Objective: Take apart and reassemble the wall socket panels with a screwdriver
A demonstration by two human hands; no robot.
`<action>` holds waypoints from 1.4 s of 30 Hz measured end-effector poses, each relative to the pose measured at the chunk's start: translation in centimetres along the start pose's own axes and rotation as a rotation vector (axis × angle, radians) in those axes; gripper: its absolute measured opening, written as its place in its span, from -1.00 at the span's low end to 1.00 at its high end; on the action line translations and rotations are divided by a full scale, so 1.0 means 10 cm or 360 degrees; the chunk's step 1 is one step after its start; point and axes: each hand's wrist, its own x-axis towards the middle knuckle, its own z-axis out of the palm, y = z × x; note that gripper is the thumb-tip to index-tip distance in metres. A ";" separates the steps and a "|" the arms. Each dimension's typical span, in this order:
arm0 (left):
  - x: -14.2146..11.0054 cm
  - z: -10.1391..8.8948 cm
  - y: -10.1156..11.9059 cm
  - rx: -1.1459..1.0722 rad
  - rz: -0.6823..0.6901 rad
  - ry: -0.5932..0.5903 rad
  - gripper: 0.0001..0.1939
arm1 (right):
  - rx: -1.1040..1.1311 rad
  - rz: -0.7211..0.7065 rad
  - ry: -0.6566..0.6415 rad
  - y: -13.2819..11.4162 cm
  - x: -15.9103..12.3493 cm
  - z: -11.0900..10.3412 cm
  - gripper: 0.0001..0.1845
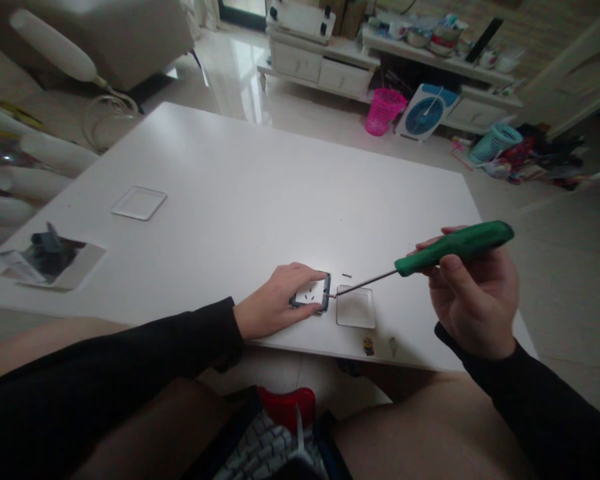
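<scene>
My left hand (275,300) presses down on a small white wall socket (312,295) with a dark frame, near the front edge of the white table (240,173). My right hand (473,293) grips a screwdriver (453,248) by its green handle. Its thin metal shaft slants down to the left, and the tip meets the socket's right edge. A square white cover plate (356,307) lies flat just right of the socket, under the shaft. A tiny dark screw (347,275) rests on the table just behind the plate.
Another square plate (139,202) lies at the table's left. An opened package with dark parts (53,257) sits at the left front corner. Two small items (369,345) lie by the front edge. Beyond the table stand a pink basket (384,110), a fan (424,112) and low white cabinets (325,67).
</scene>
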 end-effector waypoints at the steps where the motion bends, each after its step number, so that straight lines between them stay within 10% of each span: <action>1: -0.01 0.02 0.03 -0.0066 -0.0012 -0.0020 -0.54 | 0.0024 0.0015 -0.0011 -0.04 -0.03 0.02 -0.66; 42: -0.01 0.17 0.17 -0.0272 -0.0187 0.0064 -0.83 | 0.0006 -0.0022 -0.0280 -0.08 -0.13 0.01 -0.65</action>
